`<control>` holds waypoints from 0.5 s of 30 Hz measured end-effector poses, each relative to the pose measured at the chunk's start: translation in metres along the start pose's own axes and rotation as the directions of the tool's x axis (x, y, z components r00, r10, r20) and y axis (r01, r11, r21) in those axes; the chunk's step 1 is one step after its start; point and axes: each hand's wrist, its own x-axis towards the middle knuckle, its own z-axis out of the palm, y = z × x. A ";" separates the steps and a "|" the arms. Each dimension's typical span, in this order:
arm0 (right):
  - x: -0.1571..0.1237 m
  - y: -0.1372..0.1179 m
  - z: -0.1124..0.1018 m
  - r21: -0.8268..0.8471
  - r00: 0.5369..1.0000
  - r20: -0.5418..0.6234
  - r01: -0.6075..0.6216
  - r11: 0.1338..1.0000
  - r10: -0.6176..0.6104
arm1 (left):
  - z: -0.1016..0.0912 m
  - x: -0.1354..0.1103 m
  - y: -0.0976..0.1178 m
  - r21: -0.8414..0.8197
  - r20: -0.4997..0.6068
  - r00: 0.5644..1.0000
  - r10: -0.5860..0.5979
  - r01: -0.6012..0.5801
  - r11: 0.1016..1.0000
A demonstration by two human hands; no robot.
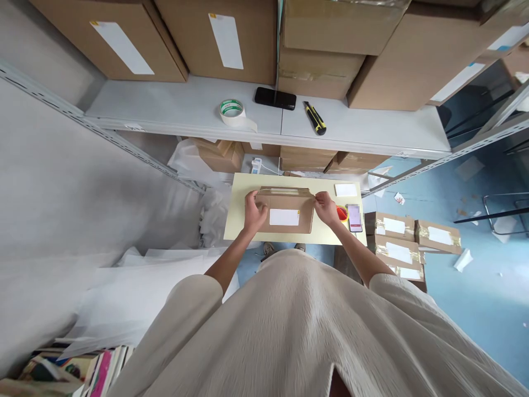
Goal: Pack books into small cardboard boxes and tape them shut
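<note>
A plain light-grey wall runs along the left beside a grey metal shelving unit, which stands beyond a pale-yellow rectangular tabletop, while bright light glares off the glossy blue floor at the right.

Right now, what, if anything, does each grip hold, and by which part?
The left grip holds the cardboard box at its left end; the right grip appears to pinch the tape by its right end, near the box's right side.

On the tabletop, the box is flanked on the right by a tape roll and phone.
</note>
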 end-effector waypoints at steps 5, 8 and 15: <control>0.016 0.006 0.010 0.096 0.995 0.081 0.057 0.994 -0.065 | 0.012 -0.005 0.004 0.363 0.297 0.950 0.101 -0.210 0.908; 0.020 0.020 0.011 0.055 0.994 0.104 0.012 0.998 -0.018 | 0.026 -0.006 0.005 0.412 0.499 0.861 0.097 -0.335 0.848; 0.012 0.078 -0.014 -0.296 0.983 0.059 -0.150 0.944 0.174 | 0.042 0.005 -0.007 0.465 0.586 0.810 0.039 -0.375 0.802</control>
